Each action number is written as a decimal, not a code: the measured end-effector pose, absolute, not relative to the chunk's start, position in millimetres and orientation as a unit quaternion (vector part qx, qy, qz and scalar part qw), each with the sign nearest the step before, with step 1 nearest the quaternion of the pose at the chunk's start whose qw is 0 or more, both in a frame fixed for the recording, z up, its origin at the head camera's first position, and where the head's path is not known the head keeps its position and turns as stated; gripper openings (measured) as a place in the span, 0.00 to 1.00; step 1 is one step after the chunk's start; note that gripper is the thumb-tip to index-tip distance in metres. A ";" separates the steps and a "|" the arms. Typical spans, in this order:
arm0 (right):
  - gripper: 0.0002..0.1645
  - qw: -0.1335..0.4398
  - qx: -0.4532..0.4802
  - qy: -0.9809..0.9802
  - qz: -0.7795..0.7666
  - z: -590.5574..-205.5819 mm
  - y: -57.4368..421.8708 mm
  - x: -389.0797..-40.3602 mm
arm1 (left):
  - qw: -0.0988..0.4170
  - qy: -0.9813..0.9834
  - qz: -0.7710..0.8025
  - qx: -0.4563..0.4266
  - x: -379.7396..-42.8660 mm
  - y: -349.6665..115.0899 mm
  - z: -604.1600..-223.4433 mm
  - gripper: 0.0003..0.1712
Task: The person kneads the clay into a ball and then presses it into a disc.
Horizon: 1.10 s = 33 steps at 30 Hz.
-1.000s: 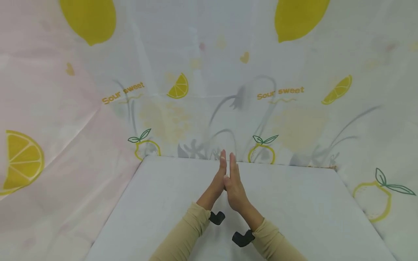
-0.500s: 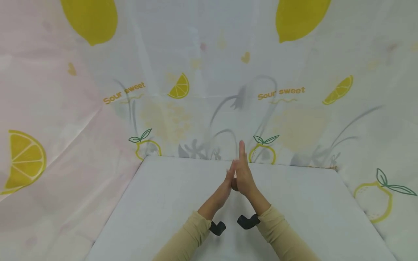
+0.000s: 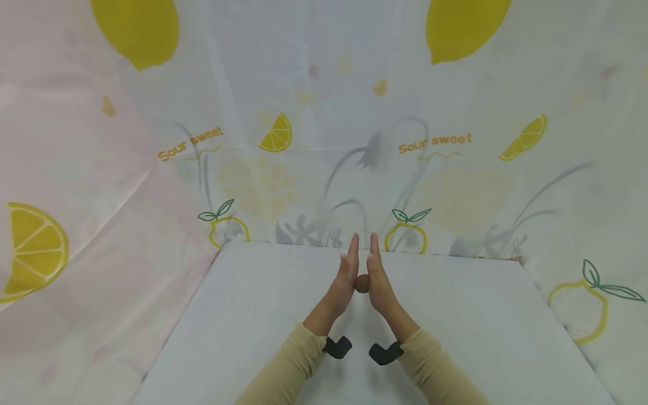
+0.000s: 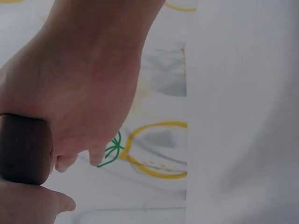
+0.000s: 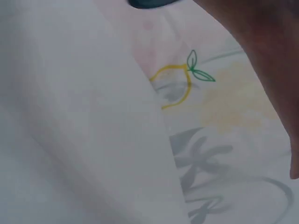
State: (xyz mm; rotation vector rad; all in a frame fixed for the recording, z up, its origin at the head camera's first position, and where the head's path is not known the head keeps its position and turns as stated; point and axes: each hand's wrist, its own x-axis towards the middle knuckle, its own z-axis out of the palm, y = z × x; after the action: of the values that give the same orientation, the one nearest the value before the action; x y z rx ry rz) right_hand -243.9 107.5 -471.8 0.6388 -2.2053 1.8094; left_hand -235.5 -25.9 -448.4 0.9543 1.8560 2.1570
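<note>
A small brown lump of modelling clay (image 3: 361, 283) sits between the two palms, above the white table. My left hand (image 3: 344, 281) touches it from one side, its fingers straight and pointing up and away. Facing it, my right hand (image 3: 379, 284) touches the other side, also with straight fingers. A gap shows between the fingertips of both hands. From the left wrist, the brown lump (image 4: 25, 149) looks smooth, thick and nearly cylindrical, squeezed between two palms. The right wrist view has only part of a hand (image 5: 266, 60) along its right edge; the lump is outside it.
The white table (image 3: 253, 292) spreads under both forearms, with a patterned lemon-print cloth (image 3: 324, 185) hanging behind and beside it. Black wrist mounts (image 3: 337, 347) stick out inward from the beige sleeves (image 3: 288, 365).
The hands slide against each other: the right reached further forward, then drew back level with the left. Their fingertips have parted, and the brown lump shows between the palms.
</note>
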 end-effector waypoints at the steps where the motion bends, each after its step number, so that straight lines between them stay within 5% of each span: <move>1: 0.34 0.107 0.218 -0.750 0.615 -473.5 105.1 -242.0 | 0.061 0.621 0.716 0.312 -236.9 -26.5 -448.4 0.59; 10: 0.35 0.127 0.249 -0.769 0.574 -479.1 80.9 -214.4 | 0.004 0.666 0.712 0.221 -252.4 -30.2 -449.8 0.52; 15: 0.36 0.172 0.279 -0.765 0.555 -467.3 73.1 -206.0 | 0.032 0.677 0.713 0.180 -253.5 -30.1 -456.1 0.52; 20: 0.36 0.218 0.276 -0.778 0.521 -448.9 75.6 -219.7 | 0.089 0.653 0.717 0.226 -246.5 -26.3 -468.9 0.51; 25: 0.38 0.172 0.239 -0.777 0.556 -442.2 91.0 -244.0 | 0.131 0.610 0.727 0.286 -239.2 -26.4 -469.9 0.58; 33: 0.35 0.133 0.219 -0.777 0.575 -461.7 104.8 -251.9 | 0.091 0.609 0.708 0.346 -235.8 -36.1 -452.0 0.61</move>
State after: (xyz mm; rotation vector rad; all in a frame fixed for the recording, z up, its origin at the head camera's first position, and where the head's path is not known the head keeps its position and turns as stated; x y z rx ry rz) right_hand -251.9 104.8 -461.7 0.6357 -2.2531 1.6676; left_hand -235.8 -36.1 -452.0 1.0291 1.8100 2.1037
